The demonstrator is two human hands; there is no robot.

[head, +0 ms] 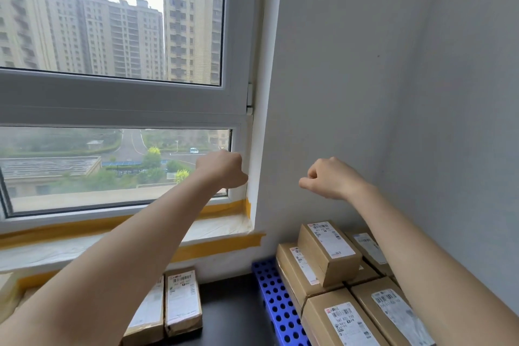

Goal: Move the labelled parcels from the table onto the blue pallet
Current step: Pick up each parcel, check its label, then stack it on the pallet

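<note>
Both hands empty, fingers curled into loose fists, raised: left hand (222, 170) at 10 o'clock, right hand (331, 178) at 1. Several brown cardboard labelled parcels (328, 251) already sit on the blue perforated plastic pallet (276, 303) at 5. Two parcels left (182, 300) on the dark table (230, 314) at 7, I'd judge past halfway. Window sill (216, 226) with yellow tape beyond; nothing blocks.

Left forearm (118, 275) hides part of a table parcel (148, 314).
</note>
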